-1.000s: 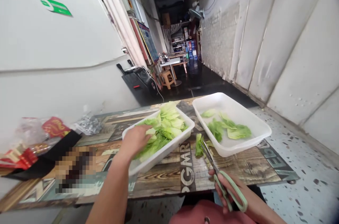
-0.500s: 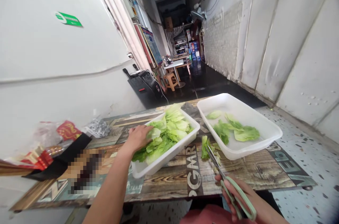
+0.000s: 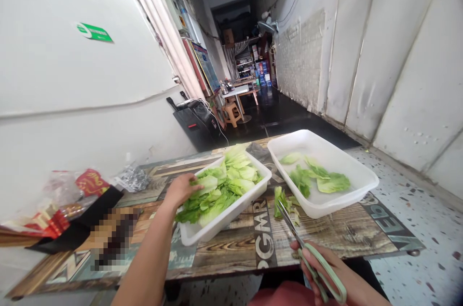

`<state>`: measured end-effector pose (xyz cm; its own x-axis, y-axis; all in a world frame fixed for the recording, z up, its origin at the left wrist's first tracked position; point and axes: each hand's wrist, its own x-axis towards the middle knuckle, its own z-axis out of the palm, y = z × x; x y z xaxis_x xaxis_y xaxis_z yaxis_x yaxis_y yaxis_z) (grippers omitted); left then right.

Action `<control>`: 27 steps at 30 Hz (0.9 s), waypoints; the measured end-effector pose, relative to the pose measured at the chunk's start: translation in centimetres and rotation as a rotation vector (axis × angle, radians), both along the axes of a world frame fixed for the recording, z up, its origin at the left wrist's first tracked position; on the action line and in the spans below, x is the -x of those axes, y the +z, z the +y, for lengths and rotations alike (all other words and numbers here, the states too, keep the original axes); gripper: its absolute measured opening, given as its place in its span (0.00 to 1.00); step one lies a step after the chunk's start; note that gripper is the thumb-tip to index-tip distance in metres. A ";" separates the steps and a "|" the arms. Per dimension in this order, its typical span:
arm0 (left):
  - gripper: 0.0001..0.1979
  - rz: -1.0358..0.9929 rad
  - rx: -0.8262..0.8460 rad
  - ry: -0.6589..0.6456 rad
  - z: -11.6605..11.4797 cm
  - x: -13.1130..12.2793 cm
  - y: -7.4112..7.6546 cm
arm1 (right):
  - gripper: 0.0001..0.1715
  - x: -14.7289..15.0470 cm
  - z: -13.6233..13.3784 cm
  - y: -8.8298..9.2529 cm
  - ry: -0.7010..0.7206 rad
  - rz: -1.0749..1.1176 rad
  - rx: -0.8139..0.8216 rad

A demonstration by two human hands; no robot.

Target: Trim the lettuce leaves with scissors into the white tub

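My left hand (image 3: 182,189) is at the left side of a white plastic tub (image 3: 224,223) heaped with green lettuce leaves (image 3: 231,183). Its fingertips are closed on the edge of a lettuce leaf (image 3: 205,184); part of the grip is hidden. My right hand (image 3: 314,267) grips scissors (image 3: 327,267) with pale green handles. Their metal blades point up and left, toward small lettuce trimmings (image 3: 282,202) on the table. To the right, a second white tub (image 3: 334,206) holds several loose lettuce leaves (image 3: 318,177).
The wood-patterned table (image 3: 220,250) has a black tray (image 3: 77,224) with red-and-white packets and plastic bags at its left end. A crumpled silvery bag (image 3: 133,178) lies behind. Beyond stand a black case (image 3: 197,120) and a stool (image 3: 232,113).
My left hand has pulled back slightly left, from lying over the lettuce to pinching a leaf at the edge of the heap. The scissors stay near the trimmings; the view has shifted slightly.
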<state>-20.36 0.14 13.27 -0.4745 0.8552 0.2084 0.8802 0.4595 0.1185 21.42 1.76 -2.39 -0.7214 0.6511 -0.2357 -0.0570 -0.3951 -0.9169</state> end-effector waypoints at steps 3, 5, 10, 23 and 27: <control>0.11 -0.105 -0.223 -0.083 -1.1 -1.4 0.9 | 0.37 0.1 0.0 0.2 0.010 0.004 -0.013; 0.14 -0.244 -0.459 -0.111 -1.8 -3.3 1.5 | 0.37 0.3 -0.1 0.5 0.023 0.009 -0.012; 0.27 -1.080 -0.676 -0.215 -2.1 -10.9 0.7 | 0.36 0.6 -0.2 1.8 0.066 0.059 -0.062; 0.30 -1.539 -0.383 -0.212 0.0 -20.4 -8.8 | 0.39 -0.8 -0.4 2.6 0.022 -0.015 -0.249; 0.28 -1.544 -0.345 -0.218 0.0 -20.4 -8.9 | 0.37 -0.5 -0.4 2.8 0.017 -0.010 -0.234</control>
<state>0.08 0.10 4.37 -0.2843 0.9477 -0.1452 -0.1348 0.1104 0.9847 21.92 1.41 0.40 -0.7310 0.6768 -0.0871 -0.0427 -0.1728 -0.9840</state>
